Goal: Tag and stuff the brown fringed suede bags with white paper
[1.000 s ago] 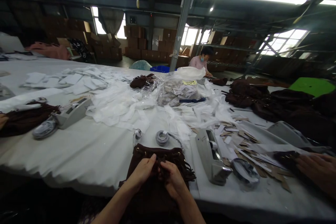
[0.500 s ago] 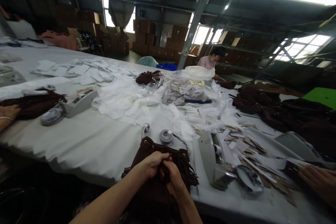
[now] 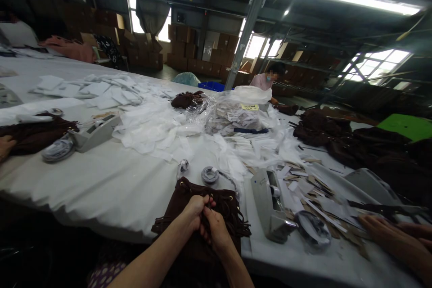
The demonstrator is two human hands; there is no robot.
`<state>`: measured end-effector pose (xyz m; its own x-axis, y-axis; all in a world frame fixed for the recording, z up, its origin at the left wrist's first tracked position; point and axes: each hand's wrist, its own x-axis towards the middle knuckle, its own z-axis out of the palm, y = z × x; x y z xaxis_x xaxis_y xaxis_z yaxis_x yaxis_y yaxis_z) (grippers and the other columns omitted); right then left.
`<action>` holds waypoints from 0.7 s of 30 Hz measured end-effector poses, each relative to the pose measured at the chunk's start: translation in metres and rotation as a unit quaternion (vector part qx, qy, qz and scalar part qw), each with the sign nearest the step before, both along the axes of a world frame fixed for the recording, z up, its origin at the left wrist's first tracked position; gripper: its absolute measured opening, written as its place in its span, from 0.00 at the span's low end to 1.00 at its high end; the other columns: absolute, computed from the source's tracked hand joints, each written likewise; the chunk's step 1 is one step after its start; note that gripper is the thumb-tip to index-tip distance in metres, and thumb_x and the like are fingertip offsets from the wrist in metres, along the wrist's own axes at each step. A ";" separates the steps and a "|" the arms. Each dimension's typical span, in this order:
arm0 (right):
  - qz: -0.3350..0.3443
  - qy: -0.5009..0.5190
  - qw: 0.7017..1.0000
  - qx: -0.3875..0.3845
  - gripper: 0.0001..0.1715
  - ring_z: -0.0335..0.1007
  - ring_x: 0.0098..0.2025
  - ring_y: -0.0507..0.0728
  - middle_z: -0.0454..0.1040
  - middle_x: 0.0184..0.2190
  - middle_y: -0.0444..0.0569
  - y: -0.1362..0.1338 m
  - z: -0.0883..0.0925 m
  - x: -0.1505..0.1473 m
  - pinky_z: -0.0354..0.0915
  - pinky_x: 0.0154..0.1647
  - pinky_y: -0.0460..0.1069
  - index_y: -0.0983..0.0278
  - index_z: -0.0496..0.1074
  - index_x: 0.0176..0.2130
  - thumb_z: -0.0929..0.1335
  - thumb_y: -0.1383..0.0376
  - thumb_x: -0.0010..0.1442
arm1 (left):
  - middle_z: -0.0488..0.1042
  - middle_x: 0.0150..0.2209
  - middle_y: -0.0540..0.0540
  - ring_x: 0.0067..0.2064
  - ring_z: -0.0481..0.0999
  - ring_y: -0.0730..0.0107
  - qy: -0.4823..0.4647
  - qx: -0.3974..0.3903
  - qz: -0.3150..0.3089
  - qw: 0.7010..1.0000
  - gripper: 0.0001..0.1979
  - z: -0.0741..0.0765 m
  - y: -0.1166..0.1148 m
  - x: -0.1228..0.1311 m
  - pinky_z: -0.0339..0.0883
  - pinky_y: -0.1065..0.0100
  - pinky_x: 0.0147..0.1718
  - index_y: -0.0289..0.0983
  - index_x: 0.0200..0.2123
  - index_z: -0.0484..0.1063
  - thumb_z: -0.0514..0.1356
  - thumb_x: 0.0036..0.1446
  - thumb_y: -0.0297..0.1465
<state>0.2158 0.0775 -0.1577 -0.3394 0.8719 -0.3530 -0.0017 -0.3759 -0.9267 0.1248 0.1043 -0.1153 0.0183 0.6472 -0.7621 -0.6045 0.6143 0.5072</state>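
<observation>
A dark brown fringed drawstring bag (image 3: 175, 207) lies at the near edge of the white-covered table (image 3: 111, 184), hanging partly over it. My left hand (image 3: 193, 209) and my right hand (image 3: 215, 229) meet over the middle of the bag, fingers pinched together on its fabric or cord. What exactly the fingers pinch is hidden between them. A grey tape dispenser (image 3: 268, 204) stands just right of my right hand, and a small roll of tape (image 3: 209, 174) lies beyond the bag.
White paper sheets (image 3: 158, 128), a clear plastic bag of tags (image 3: 236, 114) and card scraps (image 3: 313, 184) cover the middle. Dark brown bags (image 3: 354, 144) pile at right. Another person's hands (image 3: 394, 240) rest at lower right; a second dispenser (image 3: 96, 130) stands at left; a person sits far behind.
My hands have drawn closer together on the bag, and the view has shifted slightly. The other person's hands at right moved a little leftward.
</observation>
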 end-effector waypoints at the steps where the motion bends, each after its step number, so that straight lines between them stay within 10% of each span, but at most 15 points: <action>1: 0.007 -0.012 1.000 0.000 0.33 0.49 0.09 0.45 0.62 0.09 0.40 -0.001 0.000 -0.001 0.40 0.09 0.42 0.64 0.63 0.20 0.64 0.38 0.52 | 0.72 0.21 0.46 0.20 0.68 0.72 0.005 0.004 0.009 1.000 0.14 -0.002 0.000 0.000 0.64 0.70 0.26 0.32 0.23 0.69 0.53 0.61 0.28; 8: 0.044 -0.078 0.996 0.028 0.35 0.54 0.08 0.47 0.65 0.10 0.42 -0.018 0.024 0.004 0.44 0.08 0.42 0.66 0.68 0.26 0.60 0.37 0.55 | 0.70 0.18 0.50 0.20 0.66 0.77 0.022 0.077 0.008 0.997 0.12 -0.008 -0.013 -0.002 0.60 0.75 0.24 0.31 0.24 0.70 0.58 0.59 0.29; 12: -0.031 -0.120 0.982 0.142 0.32 0.57 0.11 0.47 0.70 0.15 0.43 -0.002 0.067 0.075 0.49 0.11 0.42 0.66 0.73 0.37 0.63 0.40 0.56 | 0.68 0.17 0.52 0.21 0.67 0.74 0.005 0.143 -0.057 0.988 0.17 -0.028 -0.021 -0.007 0.60 0.74 0.23 0.34 0.23 0.70 0.66 0.48 0.42; 16: -0.295 -0.300 0.876 0.236 0.32 0.62 0.16 0.50 0.72 0.20 0.46 0.052 0.101 0.194 0.56 0.16 0.44 0.68 0.74 0.36 0.60 0.43 0.59 | 0.71 0.20 0.49 0.28 0.71 0.69 0.094 0.218 -0.071 0.969 0.23 -0.054 -0.025 -0.006 0.64 0.71 0.30 0.35 0.18 0.66 0.67 0.43 0.49; 21: -0.290 -0.513 0.786 0.186 0.16 0.74 0.37 0.61 0.77 0.31 0.57 0.129 0.078 0.272 0.65 0.35 0.49 0.69 0.75 0.36 0.66 0.58 0.56 | 0.69 0.19 0.50 0.30 0.73 0.64 0.184 0.260 -0.077 0.945 0.25 -0.070 -0.021 -0.002 0.65 0.69 0.34 0.37 0.16 0.66 0.65 0.41 0.53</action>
<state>0.4878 0.2062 -0.0793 0.4501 0.8829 0.1336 0.7472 -0.2905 -0.5977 0.1229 0.0829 -0.1857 -0.0605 0.9472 -0.3148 -0.2520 0.2907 0.9230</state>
